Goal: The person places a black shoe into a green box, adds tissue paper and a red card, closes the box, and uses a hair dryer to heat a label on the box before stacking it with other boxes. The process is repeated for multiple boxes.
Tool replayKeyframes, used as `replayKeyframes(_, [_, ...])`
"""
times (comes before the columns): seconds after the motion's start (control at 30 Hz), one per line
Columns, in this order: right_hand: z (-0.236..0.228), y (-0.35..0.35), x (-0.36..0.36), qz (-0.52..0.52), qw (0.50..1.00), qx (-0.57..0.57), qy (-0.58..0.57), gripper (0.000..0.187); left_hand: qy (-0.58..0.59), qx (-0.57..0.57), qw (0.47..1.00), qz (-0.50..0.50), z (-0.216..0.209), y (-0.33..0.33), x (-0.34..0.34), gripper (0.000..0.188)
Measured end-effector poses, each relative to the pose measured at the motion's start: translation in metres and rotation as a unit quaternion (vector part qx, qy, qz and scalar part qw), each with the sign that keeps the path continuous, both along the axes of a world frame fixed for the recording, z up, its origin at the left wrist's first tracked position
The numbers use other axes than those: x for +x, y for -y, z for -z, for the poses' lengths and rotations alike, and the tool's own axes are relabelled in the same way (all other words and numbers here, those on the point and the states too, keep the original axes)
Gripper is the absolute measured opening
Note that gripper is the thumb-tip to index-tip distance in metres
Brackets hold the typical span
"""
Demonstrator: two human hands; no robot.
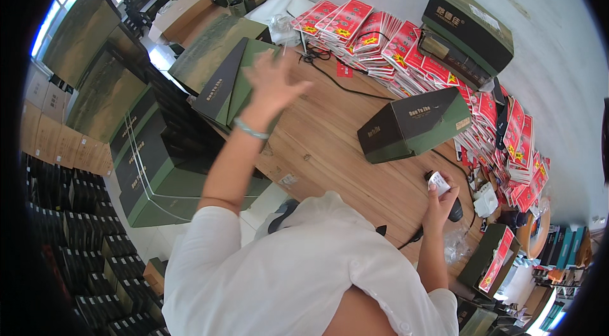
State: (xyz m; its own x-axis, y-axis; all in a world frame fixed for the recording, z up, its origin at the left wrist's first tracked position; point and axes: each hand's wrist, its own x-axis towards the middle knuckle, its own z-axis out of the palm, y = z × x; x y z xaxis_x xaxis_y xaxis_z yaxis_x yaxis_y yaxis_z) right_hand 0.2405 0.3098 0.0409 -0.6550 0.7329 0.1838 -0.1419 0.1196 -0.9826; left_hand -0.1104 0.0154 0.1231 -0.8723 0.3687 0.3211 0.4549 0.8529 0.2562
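My left hand (273, 82), slightly blurred, reaches to the far left with its fingers spread. Beneath or beside it stands a dark green and black box (225, 82); whether they touch I cannot tell. Close to the table's right side, my right hand (442, 200) pinches a small white label (438, 182) between thumb and fingers. A black object (455, 211), perhaps a hand-held scanner, lies partly hidden beside that hand. Another green and black box (406, 125) rests on the wooden table (317, 139) between my hands.
Piles of red printed packets (387, 38) line the wall side of the table. A dark box (469, 28) sits on them. A white adapter (486, 200) and black cables lie at right. Large tied green boxes (143, 171) and rows of black boxes (82, 234) stand at left.
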Motion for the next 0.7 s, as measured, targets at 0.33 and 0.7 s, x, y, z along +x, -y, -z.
replayKeyframes(0.33, [-0.013, 0.052, -0.052, -0.107, 0.993, -0.018, 0.035, 0.046, 0.221, -0.134, 0.957, -0.128, -0.001, 0.137, -0.030, 0.130])
replayKeyframes(0.7, [-0.066, 0.079, -0.075, -0.141, 0.976, 0.148, 0.071, 0.048, 0.048, -0.160, 0.974, 0.154, -0.023, 0.098, 0.080, 0.124])
